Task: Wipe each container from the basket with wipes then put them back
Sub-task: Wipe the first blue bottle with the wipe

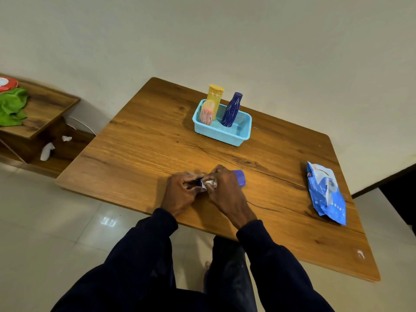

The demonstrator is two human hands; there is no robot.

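Observation:
A blue container [239, 178] lies sideways near the front of the wooden table [139, 154], mostly hidden by my hands. My left hand [180, 194] grips its left end. My right hand [221, 188] wraps a crumpled white wipe [209, 183] round its body; only its blue cap end shows to the right. The light blue basket [225, 136] stands at the back of the table. In it are a yellow bottle [215, 95], a pink container [207, 113] and a dark blue bottle [231, 110].
A blue wipes packet [325, 191] lies near the table's right edge. To the left a low wooden shelf [45, 113] carries a green cloth [12, 106] and a red-rimmed object [7, 83]. Used white wipes [47, 150] lie on its lower level.

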